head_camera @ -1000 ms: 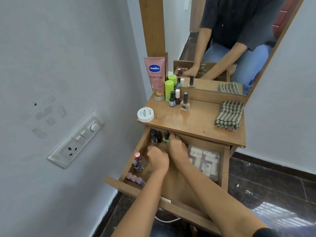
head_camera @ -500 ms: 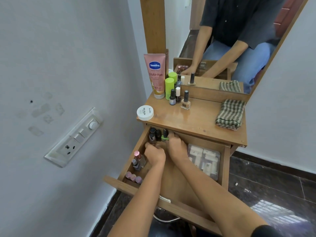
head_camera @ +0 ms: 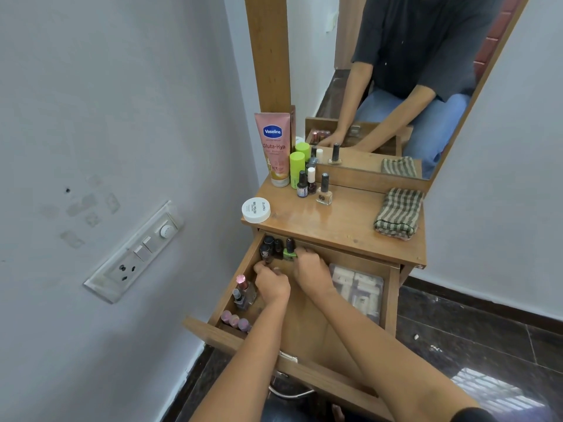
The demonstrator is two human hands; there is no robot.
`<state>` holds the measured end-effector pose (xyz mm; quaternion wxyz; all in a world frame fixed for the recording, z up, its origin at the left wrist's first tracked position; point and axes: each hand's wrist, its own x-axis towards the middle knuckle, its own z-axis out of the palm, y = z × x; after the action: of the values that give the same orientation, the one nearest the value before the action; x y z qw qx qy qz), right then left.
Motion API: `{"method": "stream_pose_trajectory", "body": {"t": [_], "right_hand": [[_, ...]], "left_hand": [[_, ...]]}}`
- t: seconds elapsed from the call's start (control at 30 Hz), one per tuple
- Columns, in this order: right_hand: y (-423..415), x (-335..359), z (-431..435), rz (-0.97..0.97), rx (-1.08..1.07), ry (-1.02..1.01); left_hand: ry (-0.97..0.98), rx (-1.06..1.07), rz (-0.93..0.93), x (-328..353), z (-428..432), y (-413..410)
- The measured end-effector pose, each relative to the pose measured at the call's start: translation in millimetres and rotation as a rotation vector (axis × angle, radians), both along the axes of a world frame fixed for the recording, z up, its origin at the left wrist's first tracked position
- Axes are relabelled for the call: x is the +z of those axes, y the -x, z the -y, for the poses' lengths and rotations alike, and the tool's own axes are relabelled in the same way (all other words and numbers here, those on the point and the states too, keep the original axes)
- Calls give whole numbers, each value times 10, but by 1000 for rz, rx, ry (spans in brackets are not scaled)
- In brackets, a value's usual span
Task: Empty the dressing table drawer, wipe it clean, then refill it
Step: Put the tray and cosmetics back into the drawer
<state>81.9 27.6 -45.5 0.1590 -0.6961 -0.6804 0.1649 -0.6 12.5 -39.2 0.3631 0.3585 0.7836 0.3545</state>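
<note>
The wooden drawer is pulled out under the dressing table top. Both hands are inside it at the back left. My left hand curls its fingers at the base of a dark nail polish bottle. My right hand pinches a green nail polish bottle with its fingertips. More small bottles stand along the drawer's left wall, and three pink-capped ones sit at its front left corner. A clear plastic box lies on the right side of the drawer.
On the table top stand a pink Vaseline tube, a green tube, three nail polish bottles, a white jar and a folded striped cloth. A mirror rises behind. A switch panel is on the left wall.
My left hand has edged toward the dark bottles at the drawer's back left. My right hand stays at the green bottle.
</note>
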Motion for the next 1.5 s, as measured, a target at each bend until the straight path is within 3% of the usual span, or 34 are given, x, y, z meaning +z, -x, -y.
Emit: {"method": "stream_pose_trajectory", "body": {"t": [0.33, 0.47, 0.73, 0.93, 1.1, 1.23, 1.5], "right_hand": [[-141, 15, 290, -152, 45, -164], [-186, 124, 291, -198, 78, -318], [-380, 635, 3, -209, 29, -622], [-564, 1111, -354, -151, -96, -796], [-660, 1354, -931, -46, -68, -558], [-679, 1479, -1196, 116, 61, -359], [-645, 1430, -1293, 130, 95, -256]], "left_hand": [[-8, -21, 59, -1, -26, 37], [-30, -34, 32, 79, 0, 5], [-521, -150, -32, 585, 104, -75], [-605, -320, -54, 1000, -334, -186], [-681, -470, -186, 1172, -720, -249], [-600, -552, -326, 1185, -916, -260], [-547, -576, -357, 1053, -1090, -204]]}}
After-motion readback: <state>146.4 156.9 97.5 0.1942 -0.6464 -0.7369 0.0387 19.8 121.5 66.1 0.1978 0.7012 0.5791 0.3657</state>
